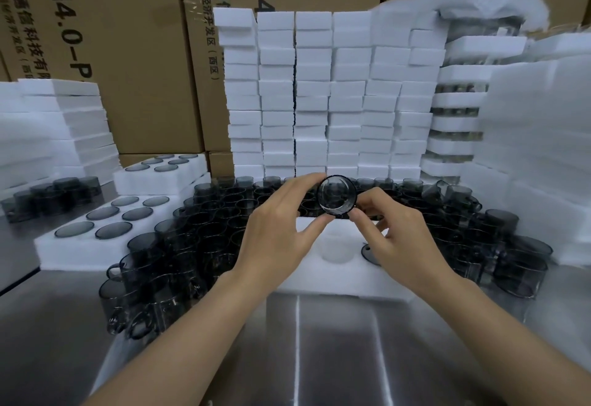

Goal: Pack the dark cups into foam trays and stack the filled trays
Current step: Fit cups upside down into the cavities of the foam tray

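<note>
Slip risk: smoky dark translucent cup [336,195] pinched over the white foam tray [319,281], near centre.
Each grip, left hand [278,230] and right hand [396,239], is clamped on its rim by fingertips only; I judge it could drop onto the loose dark cups [198,239] crowding the tray's left, right and far edges.

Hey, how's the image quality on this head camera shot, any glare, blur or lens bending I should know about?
Head view: wide-angle bending tilts the cardboard boxes near the edges; the foam at the right edge is overexposed and smeared; bright glare streaks run down the metal table; the held cup at centre is fairly sharp, with reflections on its glass.
</note>
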Demonstrator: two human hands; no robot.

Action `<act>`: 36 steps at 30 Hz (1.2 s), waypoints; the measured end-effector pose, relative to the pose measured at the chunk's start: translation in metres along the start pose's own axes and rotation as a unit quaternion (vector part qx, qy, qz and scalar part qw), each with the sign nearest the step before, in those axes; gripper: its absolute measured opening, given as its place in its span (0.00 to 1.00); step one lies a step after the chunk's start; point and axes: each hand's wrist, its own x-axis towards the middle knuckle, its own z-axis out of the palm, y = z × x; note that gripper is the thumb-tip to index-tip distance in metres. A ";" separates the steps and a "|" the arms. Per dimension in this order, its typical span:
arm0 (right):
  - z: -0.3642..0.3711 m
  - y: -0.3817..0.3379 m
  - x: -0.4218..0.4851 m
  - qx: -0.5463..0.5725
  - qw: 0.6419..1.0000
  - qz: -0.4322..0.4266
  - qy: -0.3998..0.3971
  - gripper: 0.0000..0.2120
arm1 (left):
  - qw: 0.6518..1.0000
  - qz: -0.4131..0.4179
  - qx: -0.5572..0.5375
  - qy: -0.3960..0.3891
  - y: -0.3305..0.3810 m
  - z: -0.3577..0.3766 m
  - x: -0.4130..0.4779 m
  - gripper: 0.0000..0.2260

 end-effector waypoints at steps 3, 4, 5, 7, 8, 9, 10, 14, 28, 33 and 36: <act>0.001 0.001 -0.002 -0.013 1.000 0.010 -0.006 0.05 | 1.000 -0.002 0.013 -0.011 0.000 0.000 -0.002 0.25; 0.002 0.000 -0.003 -0.014 1.000 0.013 -0.008 0.05 | 1.000 -0.004 0.016 -0.014 0.000 0.000 -0.002 0.25; 0.002 -0.001 -0.003 -0.015 1.000 0.015 -0.011 0.06 | 1.000 -0.007 0.016 -0.017 -0.001 -0.001 -0.002 0.26; 0.003 -0.002 -0.005 -0.020 1.000 0.012 -0.014 0.08 | 0.999 -0.014 0.020 -0.027 -0.002 0.000 -0.003 0.26; 0.003 -0.003 -0.005 -0.024 1.000 0.011 -0.013 0.08 | 0.999 -0.017 0.028 -0.034 -0.002 0.000 -0.002 0.27; 0.004 -0.003 -0.006 -0.027 1.000 0.011 -0.011 0.08 | 0.998 -0.020 0.036 -0.041 -0.003 0.001 -0.003 0.29; 0.004 -0.003 -0.006 -0.032 0.999 0.009 -0.008 0.08 | 0.998 -0.025 0.041 -0.047 -0.004 0.001 -0.003 0.30; 0.004 -0.005 -0.006 -0.038 0.999 0.008 0.003 0.07 | 0.998 -0.038 0.024 -0.050 -0.005 0.000 -0.004 0.31; 0.004 -0.014 -0.005 -0.030 0.999 0.009 0.041 0.09 | 0.999 -0.049 0.003 0.006 0.000 0.000 -0.003 0.28; 0.004 -0.014 -0.006 -0.045 0.997 0.044 0.050 0.18 | 0.998 -0.052 0.013 0.023 -0.002 0.002 -0.003 0.28; 0.006 -0.014 -0.004 -0.003 0.996 0.063 0.058 0.12 | 0.999 -0.048 -0.009 0.020 0.001 0.004 -0.005 0.29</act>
